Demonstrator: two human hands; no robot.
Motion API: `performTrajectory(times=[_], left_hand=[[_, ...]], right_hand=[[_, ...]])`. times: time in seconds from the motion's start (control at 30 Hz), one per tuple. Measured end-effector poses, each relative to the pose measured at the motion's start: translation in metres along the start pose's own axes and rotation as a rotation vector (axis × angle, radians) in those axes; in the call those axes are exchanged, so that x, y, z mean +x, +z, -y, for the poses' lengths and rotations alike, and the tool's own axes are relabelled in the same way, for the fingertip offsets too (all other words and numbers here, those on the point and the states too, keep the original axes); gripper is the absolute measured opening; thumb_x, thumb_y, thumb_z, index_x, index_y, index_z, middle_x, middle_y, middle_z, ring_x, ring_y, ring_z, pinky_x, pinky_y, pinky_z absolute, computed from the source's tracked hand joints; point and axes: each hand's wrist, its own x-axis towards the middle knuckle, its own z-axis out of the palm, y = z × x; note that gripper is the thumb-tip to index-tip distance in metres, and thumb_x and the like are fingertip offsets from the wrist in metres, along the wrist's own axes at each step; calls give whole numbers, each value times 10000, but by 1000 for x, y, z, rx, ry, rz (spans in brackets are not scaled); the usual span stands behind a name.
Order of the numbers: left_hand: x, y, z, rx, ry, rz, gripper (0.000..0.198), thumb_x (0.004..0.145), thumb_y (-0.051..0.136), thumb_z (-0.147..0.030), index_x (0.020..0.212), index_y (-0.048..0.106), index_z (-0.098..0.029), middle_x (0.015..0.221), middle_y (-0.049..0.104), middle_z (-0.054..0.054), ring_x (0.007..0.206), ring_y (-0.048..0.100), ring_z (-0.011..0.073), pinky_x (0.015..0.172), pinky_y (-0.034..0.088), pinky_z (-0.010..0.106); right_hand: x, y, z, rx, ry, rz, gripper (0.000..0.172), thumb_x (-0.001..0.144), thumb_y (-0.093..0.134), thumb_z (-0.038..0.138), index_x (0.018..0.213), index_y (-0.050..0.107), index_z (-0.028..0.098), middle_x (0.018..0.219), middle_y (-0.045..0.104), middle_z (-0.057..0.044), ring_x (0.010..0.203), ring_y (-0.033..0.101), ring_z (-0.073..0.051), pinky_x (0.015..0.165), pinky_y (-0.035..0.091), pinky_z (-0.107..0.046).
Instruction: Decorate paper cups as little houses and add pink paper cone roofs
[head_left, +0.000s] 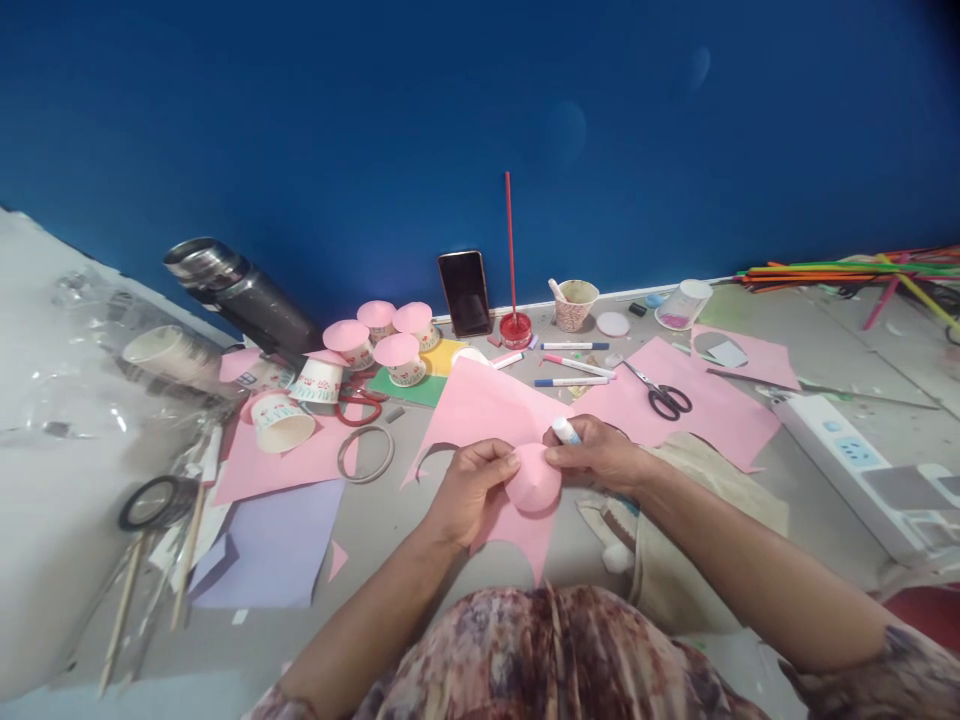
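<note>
Between my two hands is a small pink paper cone (534, 482), its point facing up toward me. My left hand (478, 482) pinches its left edge between thumb and fingers. On the opposite edge, my right hand (596, 455) grips the cone with the thumb, and a white glue stick (565, 431) is also tucked in that hand. Below and behind them lies a cut pink sheet (491, 400). To the left stand several small patterned paper cups topped with pink cones, one of them a nearer cup (400, 362).
Black-handled scissors (669, 402) lie on pink paper at right, by several markers (574, 382). A phone (464, 292) leans on the blue wall. Tape rolls (366, 455), lilac paper (270, 550) and a dark flask (247, 300) are at left. A white power strip (847, 450) sits far right.
</note>
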Motion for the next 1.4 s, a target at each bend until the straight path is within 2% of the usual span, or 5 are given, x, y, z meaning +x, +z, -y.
performTrajectory(times=[0.2, 0.47, 0.63, 1.0, 1.4], left_hand=[[0, 1, 4, 17, 26, 23, 359, 662, 933, -411, 718, 713, -134, 649, 644, 7, 609, 530, 109, 622, 385, 236], [7, -3, 6, -123, 126, -85, 424, 571, 1013, -377, 646, 669, -141, 631, 641, -20, 633, 567, 97, 669, 482, 229], [8, -1, 4, -241, 59, -49, 445, 597, 996, -457, 735, 723, -135, 691, 663, -1, 646, 588, 116, 604, 525, 246], [5, 0, 5, -214, -30, -12, 361, 567, 1015, -308, 648, 713, -128, 630, 664, 7, 609, 614, 125, 573, 539, 247], [6, 0, 9, -140, 137, -55, 382, 632, 993, -417, 666, 749, -124, 607, 686, 30, 586, 627, 125, 582, 526, 236]], right_hand=[[0, 0, -2, 3, 4, -2, 500, 582, 976, 493, 653, 623, 146, 574, 494, 62, 539, 364, -64, 521, 240, -244], [3, 0, -9, 78, -7, 7, 543, 575, 979, 489, 600, 538, 174, 519, 438, 84, 499, 319, -53, 500, 208, -241], [4, -2, -8, 141, 1, 13, 564, 556, 988, 496, 585, 523, 179, 476, 406, 92, 470, 291, -44, 494, 166, -236], [4, -8, -1, 301, -5, 36, 554, 656, 968, 485, 669, 500, 189, 527, 329, 120, 486, 186, -27, 464, 118, -197], [7, -10, -4, 281, -24, 27, 613, 637, 967, 544, 645, 457, 204, 513, 294, 130, 480, 194, -29, 480, 137, -207]])
